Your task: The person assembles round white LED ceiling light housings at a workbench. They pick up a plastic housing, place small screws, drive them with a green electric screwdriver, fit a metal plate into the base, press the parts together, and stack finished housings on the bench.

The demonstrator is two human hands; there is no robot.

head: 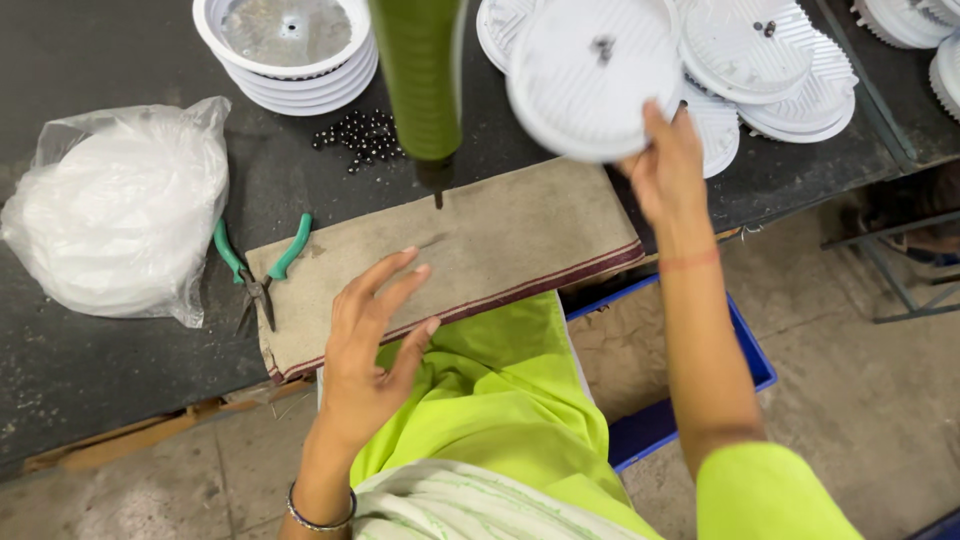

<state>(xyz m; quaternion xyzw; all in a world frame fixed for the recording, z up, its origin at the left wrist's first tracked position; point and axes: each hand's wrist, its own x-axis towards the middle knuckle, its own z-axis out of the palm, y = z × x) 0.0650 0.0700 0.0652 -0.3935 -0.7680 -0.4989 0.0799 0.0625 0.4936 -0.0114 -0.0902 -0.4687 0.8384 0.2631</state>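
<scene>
Looking down from my head camera, my right hand (668, 170) is raised over the far edge of the dark worktable (120, 370), its fingers clamped on the lower rim of a white ribbed round disc (592, 75), which I hold tilted up in the air, blurred, above the table and just in front of a loose pile of the same white discs (790, 80). My left hand (378, 335) is empty, fingers spread apart and slightly curled, its fingertips resting at the near edge of a beige cloth pad (500, 240) that lies flat on the table with a dark red stripe along its near border. Straight above the pad hangs a green powered screwdriver (420, 80), upright, its thin bit pointing down just over the cloth's far edge, between my two hands. To the left of the pad lie pliers with green handles (258, 265), touching the cloth's corner. Beyond them a small scatter of dark screws (362, 138) sits near a stack of white round housings (290, 50) with a shiny metal plate inside the top one. Far left rests a clear plastic bag (115, 215) full of white parts. Under my right forearm a blue crate (745, 345) stands on the floor, and my yellow-green garment (500, 400) fills the near foreground.
</scene>
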